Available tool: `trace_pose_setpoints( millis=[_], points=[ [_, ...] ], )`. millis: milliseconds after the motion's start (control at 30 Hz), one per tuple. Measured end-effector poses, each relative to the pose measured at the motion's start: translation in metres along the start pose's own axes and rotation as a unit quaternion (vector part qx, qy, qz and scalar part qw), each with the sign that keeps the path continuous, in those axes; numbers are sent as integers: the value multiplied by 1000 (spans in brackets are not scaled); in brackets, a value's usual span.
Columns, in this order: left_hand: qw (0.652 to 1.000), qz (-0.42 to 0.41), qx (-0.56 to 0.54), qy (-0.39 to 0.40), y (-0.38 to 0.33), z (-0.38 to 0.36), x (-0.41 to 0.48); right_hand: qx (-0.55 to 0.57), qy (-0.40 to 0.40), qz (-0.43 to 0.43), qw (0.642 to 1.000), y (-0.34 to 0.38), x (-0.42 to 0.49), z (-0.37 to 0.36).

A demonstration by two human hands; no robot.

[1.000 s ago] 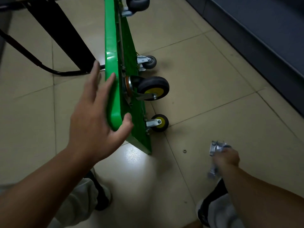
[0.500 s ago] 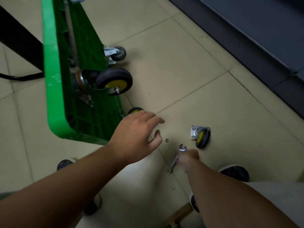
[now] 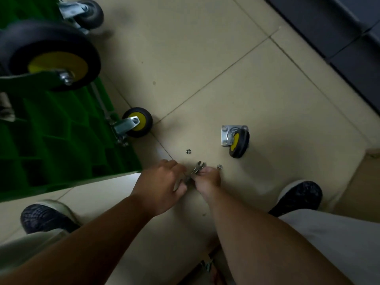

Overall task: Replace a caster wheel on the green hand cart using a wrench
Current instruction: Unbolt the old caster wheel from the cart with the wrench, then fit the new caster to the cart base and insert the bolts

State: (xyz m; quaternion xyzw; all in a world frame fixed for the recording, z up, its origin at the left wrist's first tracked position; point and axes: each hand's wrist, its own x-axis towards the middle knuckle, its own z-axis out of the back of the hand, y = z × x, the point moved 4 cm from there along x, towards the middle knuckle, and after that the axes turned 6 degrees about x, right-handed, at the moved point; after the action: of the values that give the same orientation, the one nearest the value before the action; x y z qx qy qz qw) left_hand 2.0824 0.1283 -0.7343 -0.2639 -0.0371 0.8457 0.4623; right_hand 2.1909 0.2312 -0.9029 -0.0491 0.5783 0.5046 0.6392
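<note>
Step in hand, as judged: picking up the wrench (image 3: 198,166) ahead of bolting work on the cart (image 3: 51,145).

Position: the wrench is near the loose caster (image 3: 236,140), on its near-left side, low over the floor tiles. Whether it touches the floor cannot be told.

Grip: the right hand (image 3: 207,179) has its fingertips closed in a pinch on the wrench shank just behind the head. The left hand (image 3: 162,185) comes in from the side farther from the loose caster, fingers curled toward the handle end. Whether it actually holds the handle is hidden by blur and by the fingers themselves.

Orientation: the open-ended head points away from the person, roughly toward the loose caster. The long axis runs diagonally, handle end nearer the person and to their left.

Recommendation: move the grip back to the handle end for leverage, keep the head clear, and settle the tool in one hand so the other is free. Two small rings (image 3: 219,166), nuts or washers, lie just on the near side of the loose caster; avoid scattering them.
</note>
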Motion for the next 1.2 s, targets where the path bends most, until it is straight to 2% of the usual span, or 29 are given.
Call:
trace_pose_setpoints(
  millis=[100, 200, 267, 367, 433, 533, 567, 833, 900, 1033, 1100, 1200],
  points=[
    [1000, 0, 3, 16, 2, -10, -1, 56, 32, -22, 998, -11, -7, 5],
    [1000, 5, 13, 23, 4, -12, 2, 79, 62, 2, 995, -12, -10, 14],
    [999, 10, 19, 26, 5, -13, 9, 65, 72, 31, 995, -12, -7, 26],
    [999, 12, 25, 19, 3, -15, 19, -13, 73, 51, 996, -10, 2, 49],
    [1000, 13, 20, 9, 0, -16, 22, -43, 36, 72, 996, -5, 9, 63],
    [1000, 17, 8, 3, 1, -21, 22, -72, -106, 140, 982, 10, 16, 80],
    [1000, 21, 6, 2, 3, -23, 21, -76, -128, 147, 978, 14, 17, 81],
    [998, 67, -20, 2, 30, -30, 17, -122, -142, 125, 974, 13, 30, 61],
    [997, 71, -21, -3, 32, -28, 19, -129, -138, 149, 971, 13, 24, 55],
    [997, 70, -33, -30, 34, -17, 20, -85, -81, 292, 949, 43, 2, 17],
    [995, 69, -39, -53, 37, -9, 21, -76, -52, 323, 942, 64, 4, -3],
    [993, 78, -45, -78, 44, 4, 24, -120, -19, 361, 925, 85, 16, -20]
  ],
)
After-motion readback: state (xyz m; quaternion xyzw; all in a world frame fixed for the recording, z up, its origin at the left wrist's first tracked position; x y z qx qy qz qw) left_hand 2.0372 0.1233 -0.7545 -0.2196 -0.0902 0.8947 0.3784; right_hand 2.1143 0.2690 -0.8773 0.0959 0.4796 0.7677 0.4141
